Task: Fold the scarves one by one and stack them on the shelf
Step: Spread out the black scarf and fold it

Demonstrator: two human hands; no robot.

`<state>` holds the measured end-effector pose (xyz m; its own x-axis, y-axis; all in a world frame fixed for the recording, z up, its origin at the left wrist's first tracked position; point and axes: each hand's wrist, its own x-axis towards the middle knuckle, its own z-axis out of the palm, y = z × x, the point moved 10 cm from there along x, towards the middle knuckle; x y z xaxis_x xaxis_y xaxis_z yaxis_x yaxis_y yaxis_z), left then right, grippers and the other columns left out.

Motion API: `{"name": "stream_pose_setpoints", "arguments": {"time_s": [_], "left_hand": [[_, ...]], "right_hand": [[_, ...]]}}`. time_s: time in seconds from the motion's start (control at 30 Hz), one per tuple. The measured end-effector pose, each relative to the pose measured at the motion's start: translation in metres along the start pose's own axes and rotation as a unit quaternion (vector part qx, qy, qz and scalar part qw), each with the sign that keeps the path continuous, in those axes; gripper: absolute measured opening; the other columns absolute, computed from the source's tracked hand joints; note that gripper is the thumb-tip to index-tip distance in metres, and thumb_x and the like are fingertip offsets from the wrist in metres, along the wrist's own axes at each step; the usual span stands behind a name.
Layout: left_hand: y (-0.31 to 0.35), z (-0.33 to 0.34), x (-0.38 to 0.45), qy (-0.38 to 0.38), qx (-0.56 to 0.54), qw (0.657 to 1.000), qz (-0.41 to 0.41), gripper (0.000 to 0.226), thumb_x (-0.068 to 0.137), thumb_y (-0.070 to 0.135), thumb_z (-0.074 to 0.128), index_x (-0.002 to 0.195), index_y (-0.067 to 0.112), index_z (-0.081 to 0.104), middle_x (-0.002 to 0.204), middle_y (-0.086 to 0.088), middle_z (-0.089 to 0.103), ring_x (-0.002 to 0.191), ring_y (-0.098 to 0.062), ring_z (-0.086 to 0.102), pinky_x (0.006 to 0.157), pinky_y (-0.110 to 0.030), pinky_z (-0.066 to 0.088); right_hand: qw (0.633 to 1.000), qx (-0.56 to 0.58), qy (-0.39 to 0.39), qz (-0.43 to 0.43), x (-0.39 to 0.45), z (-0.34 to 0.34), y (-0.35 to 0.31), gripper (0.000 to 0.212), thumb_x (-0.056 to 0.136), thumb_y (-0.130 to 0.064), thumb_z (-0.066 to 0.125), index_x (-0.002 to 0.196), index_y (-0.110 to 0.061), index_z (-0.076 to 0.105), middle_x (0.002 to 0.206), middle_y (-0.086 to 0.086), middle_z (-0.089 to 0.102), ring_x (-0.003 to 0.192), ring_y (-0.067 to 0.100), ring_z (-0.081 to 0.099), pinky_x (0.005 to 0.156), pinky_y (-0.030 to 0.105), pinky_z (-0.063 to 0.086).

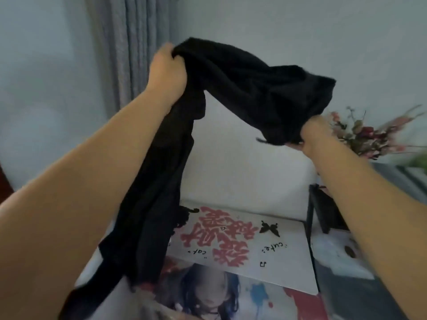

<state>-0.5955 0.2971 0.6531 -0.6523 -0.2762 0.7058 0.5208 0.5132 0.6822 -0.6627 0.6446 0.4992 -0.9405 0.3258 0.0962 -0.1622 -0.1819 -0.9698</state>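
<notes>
Gripping one black scarf (242, 88) aloft, left hand (167, 70) and right hand (310, 132) (each grip clenched).

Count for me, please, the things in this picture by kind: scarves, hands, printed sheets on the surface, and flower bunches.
Black scarf, held up by both hands: 1
Hands, left hand and right hand: 2
Printed sheets, white poster with red characters and portrait print: 2
Flower bunch: 1
Total: 6
</notes>
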Motion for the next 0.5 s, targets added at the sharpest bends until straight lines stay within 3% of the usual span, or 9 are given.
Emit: {"name": "stream_pose_setpoints", "arguments": {"time_s": [0.13,0.3,0.4,0.47,0.5], "left_hand": [[-0.073,0.098,-0.041,-0.076,0.060,0.995,-0.018,0.021,0.100,0.013,0.040,0.100,0.005,0.059,0.091,0.000,0.058,0.084,-0.014,0.053,0.078,-0.034,0.045],[-0.248,0.208,-0.180,-0.260,0.160,0.947,-0.096,0.013,0.098,0.015,0.051,0.095,0.016,0.064,0.096,-0.001,0.067,0.087,-0.018,0.062,0.076,-0.033,0.047],[-0.368,0.255,-0.289,-0.422,0.254,0.853,-0.173,0.016,0.095,0.017,0.056,0.107,0.021,0.065,0.114,-0.008,0.065,0.103,-0.028,0.063,0.090,-0.041,0.052],[-0.432,0.272,-0.359,-0.547,0.261,0.765,-0.217,0.036,0.096,0.024,0.058,0.132,0.023,0.057,0.133,-0.011,0.055,0.119,-0.030,0.058,0.101,-0.038,0.048],[-0.458,0.277,-0.383,-0.582,0.253,0.738,-0.230,0.047,0.096,0.029,0.060,0.142,0.024,0.051,0.139,-0.011,0.050,0.124,-0.029,0.054,0.104,-0.034,0.045]], "right_hand": [[0.991,-0.094,0.012,0.092,0.041,-0.058,0.106,0.018,0.101,-0.016,0.048,0.100,-0.020,0.065,0.105,0.009,0.070,0.092,0.029,0.067,0.065,0.040,0.060],[0.956,-0.150,0.063,0.245,0.034,-0.136,0.293,0.026,0.098,-0.006,0.049,0.121,-0.007,0.061,0.105,0.017,0.069,0.094,0.036,0.065,0.060,0.040,0.058],[0.932,-0.165,0.087,0.312,0.012,-0.164,0.378,0.034,0.101,-0.002,0.043,0.132,0.001,0.054,0.115,0.022,0.063,0.092,0.031,0.060,0.063,0.038,0.053],[0.927,-0.168,0.125,0.310,0.003,-0.183,0.401,0.036,0.101,-0.002,0.044,0.136,0.004,0.050,0.135,0.026,0.055,0.105,0.036,0.059,0.082,0.042,0.053],[0.928,-0.159,0.159,0.297,0.001,-0.194,0.407,0.038,0.100,0.000,0.045,0.138,0.004,0.048,0.139,0.026,0.052,0.116,0.040,0.057,0.091,0.044,0.050]]}}
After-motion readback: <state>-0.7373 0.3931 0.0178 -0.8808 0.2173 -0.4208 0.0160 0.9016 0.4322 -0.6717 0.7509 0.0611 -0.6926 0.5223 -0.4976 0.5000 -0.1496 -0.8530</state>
